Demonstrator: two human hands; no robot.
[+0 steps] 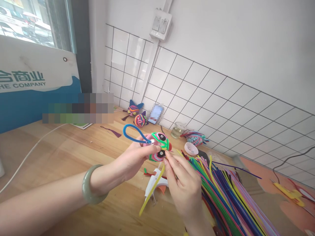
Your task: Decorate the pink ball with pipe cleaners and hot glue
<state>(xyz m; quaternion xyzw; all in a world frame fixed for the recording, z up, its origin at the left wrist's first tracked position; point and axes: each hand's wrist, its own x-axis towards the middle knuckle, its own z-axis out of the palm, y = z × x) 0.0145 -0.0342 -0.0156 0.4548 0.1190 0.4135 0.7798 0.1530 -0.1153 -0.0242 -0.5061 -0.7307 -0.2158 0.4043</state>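
My left hand (134, 159), with a green bangle on the wrist, holds a small colourful craft figure (157, 142) wrapped in pink and green fuzzy stems. Two black round eyes with shiny centres sit on it, and a blue loop (131, 126) sticks out at its left. At the figure's right side, my right hand (183, 178) has thumb and forefinger pinched on a yellow fuzzy stem (152, 191), whose long end hangs down to the left. The stem's other end is hidden by the fingers near the lower eye.
Behind lie finished craft figures (134, 108), a phone (156, 113), a glass jar (178, 130) and a pink bowl (191, 148). A white glue gun (152, 183) lies beneath my hands. Bundled colourful stems (226, 193) fill the right side, with a yellow tool (289, 193) beyond.
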